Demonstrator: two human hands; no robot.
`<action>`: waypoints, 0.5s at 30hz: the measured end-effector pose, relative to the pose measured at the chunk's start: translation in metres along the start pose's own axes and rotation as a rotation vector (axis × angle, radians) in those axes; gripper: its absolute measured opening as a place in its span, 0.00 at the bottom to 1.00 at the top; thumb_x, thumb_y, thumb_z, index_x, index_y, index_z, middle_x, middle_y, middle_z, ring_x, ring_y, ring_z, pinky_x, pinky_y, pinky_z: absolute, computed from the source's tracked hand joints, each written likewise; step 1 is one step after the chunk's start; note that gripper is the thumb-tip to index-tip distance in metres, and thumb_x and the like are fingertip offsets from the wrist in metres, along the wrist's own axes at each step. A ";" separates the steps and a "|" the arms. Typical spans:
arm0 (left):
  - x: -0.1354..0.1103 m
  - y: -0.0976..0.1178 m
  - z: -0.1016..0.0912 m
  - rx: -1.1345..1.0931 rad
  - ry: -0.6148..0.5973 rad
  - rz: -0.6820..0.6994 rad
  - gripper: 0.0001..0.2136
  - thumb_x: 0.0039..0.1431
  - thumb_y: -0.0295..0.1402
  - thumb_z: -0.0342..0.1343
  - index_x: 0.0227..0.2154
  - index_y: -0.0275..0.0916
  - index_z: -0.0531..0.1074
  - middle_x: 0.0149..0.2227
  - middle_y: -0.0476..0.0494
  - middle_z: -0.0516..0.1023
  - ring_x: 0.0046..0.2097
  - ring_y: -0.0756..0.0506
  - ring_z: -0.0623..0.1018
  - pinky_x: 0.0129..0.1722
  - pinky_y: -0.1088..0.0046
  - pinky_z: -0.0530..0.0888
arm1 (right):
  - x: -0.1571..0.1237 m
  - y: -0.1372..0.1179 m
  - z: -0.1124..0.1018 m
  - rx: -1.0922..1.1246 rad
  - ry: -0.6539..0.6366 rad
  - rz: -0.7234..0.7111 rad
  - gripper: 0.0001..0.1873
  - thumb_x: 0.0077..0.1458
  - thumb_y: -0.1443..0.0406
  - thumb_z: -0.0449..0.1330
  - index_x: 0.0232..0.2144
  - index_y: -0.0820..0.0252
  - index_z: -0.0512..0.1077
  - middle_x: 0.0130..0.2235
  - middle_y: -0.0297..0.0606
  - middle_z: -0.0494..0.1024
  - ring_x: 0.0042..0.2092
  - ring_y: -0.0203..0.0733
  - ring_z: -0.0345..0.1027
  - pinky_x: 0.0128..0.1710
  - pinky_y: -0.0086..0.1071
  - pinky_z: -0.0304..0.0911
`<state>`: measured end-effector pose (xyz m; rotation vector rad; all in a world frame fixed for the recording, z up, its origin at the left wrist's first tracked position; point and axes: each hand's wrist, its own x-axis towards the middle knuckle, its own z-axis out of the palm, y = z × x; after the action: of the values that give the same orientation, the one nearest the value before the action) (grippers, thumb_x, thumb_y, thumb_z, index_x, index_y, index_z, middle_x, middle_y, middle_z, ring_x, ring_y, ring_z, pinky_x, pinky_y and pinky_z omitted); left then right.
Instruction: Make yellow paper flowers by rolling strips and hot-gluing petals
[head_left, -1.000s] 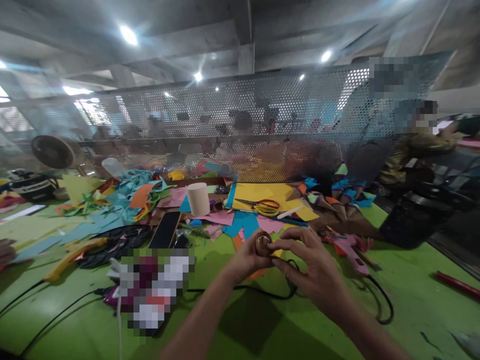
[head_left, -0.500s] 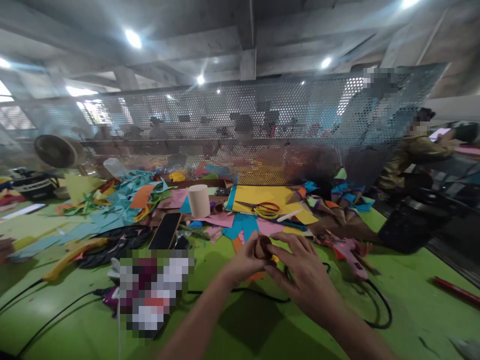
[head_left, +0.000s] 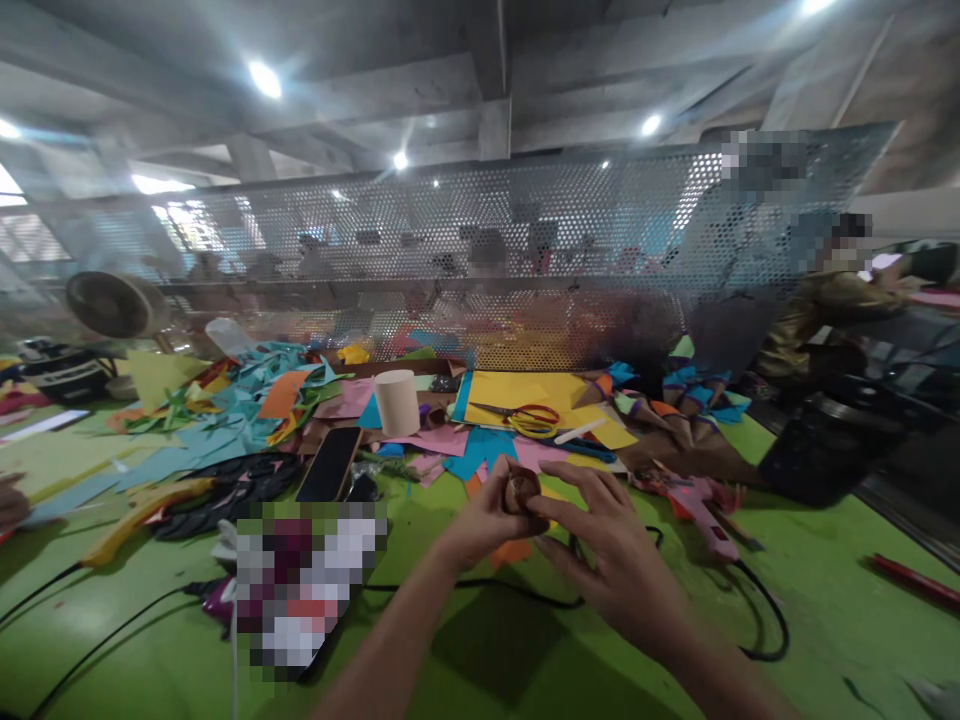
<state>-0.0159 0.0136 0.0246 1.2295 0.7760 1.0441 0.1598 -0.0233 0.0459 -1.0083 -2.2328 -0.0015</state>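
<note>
A small brown paper roll [head_left: 523,490], its coiled opening turned toward me, sits in my left hand [head_left: 487,515], whose fingers and thumb are closed around it. My right hand [head_left: 604,525] is close by on the right. Its index fingertip reaches the roll's right edge, while the thumb stays apart below and the other fingers are spread. Orange paper scraps [head_left: 511,552] lie on the green table [head_left: 495,660] beneath the hands. Just behind are blue paper strips [head_left: 484,450] and scissors with red and yellow handles [head_left: 532,420].
A pink glue gun [head_left: 705,515] lies at right, a yellow-handled tool [head_left: 146,515] at left, both corded. A phone [head_left: 330,465], a pale cylinder [head_left: 397,403] and heaped paper scraps [head_left: 247,385] stand farther back. A perforated metal screen [head_left: 450,240] crosses behind; a person [head_left: 817,310] sits right.
The brown roll has tilted in my left hand so its coiled end shows more. My right thumb has moved slightly away from the roll.
</note>
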 end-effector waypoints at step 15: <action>0.002 0.001 0.002 -0.134 -0.136 -0.015 0.24 0.31 0.29 0.74 0.30 0.38 0.65 0.29 0.55 0.67 0.30 0.53 0.68 0.31 0.77 0.68 | 0.003 -0.005 -0.007 0.110 0.048 0.008 0.14 0.60 0.66 0.57 0.48 0.50 0.73 0.58 0.43 0.69 0.57 0.50 0.62 0.52 0.46 0.63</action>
<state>-0.0133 0.0146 0.0261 1.1647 0.5997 0.9738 0.1589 -0.0267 0.0539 -0.9481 -2.1607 0.0992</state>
